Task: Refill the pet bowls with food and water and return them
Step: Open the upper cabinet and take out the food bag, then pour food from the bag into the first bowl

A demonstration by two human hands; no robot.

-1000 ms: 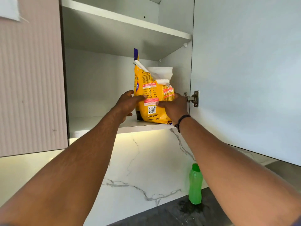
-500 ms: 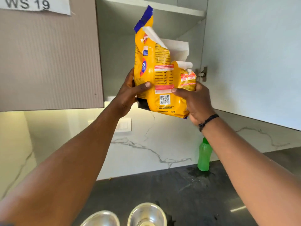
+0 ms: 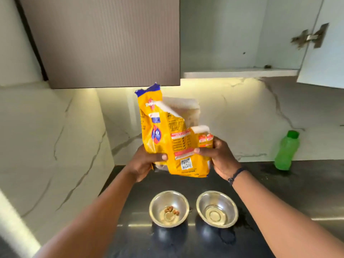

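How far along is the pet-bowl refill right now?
Done: the yellow pet-food bag is out of the open wall cabinet, and two steel bowls stand on the dark counter. In hand: the left hand and right hand hold the bag above them. Left: the left bowl has only a few kibbles; the right bowl looks nearly empty; the green bottle stands untouched.

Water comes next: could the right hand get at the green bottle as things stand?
Probably not yet: the right hand grips the yellow food bag with the left hand. The path to the green bottle looks clear.
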